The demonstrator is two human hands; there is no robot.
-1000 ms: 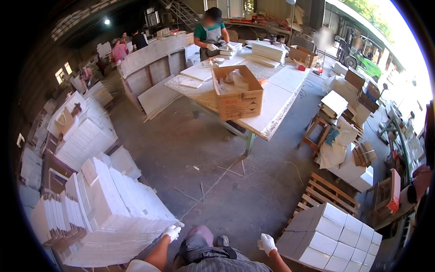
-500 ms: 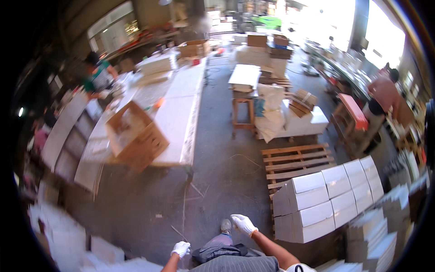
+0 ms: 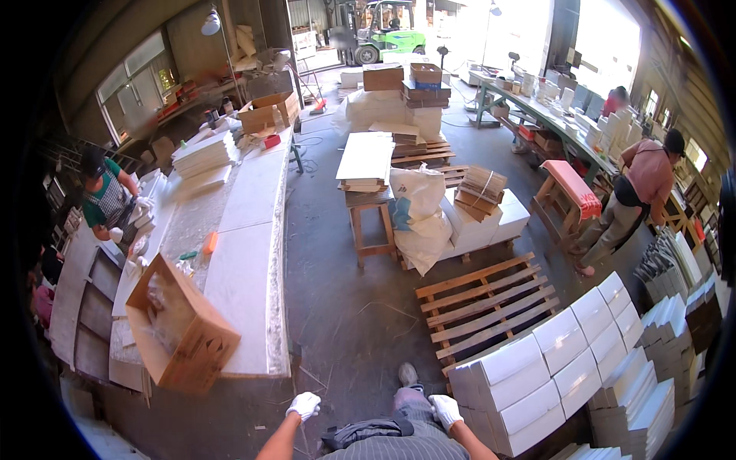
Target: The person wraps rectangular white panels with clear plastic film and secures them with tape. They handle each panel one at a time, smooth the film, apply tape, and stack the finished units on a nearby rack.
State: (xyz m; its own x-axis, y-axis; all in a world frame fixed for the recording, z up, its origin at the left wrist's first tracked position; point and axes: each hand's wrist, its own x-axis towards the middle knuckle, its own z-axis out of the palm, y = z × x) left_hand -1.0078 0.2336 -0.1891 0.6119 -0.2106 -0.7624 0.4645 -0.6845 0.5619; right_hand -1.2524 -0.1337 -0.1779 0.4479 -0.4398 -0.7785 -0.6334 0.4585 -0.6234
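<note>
Both of the person's hands are in white gloves at the near edge, well apart. The left hand [image 3: 304, 405] is curled into a loose fist over the floor [image 3: 345, 307], with nothing seen in it. The right hand [image 3: 445, 412] is bent inward at the near left end of the stacked white boxes [image 3: 548, 360]; nothing shows in its grasp, and whether its fingers are closed, or touch a box, I cannot tell. The boxes stand near right, in two tiers. Just beyond them lies a slatted wooden pallet [image 3: 491, 313], its slats bare. Farther off are a pale sack [image 3: 420, 222], a tied cardboard bundle [image 3: 481, 192] on white cartons [image 3: 468, 228], and white boards [image 3: 364, 157] on a wooden stool [image 3: 368, 201]. Along the left runs a long white worktop [image 3: 249, 238], with an open cardboard box [image 3: 184, 330] at its near end and a stack of white panels [image 3: 205, 156] farther along. A co-worker in a green top [image 3: 107, 195] stands at its left side; another in a pink shirt [image 3: 648, 172] stands far right. A green forklift [image 3: 391, 38] is farthest away.
</note>
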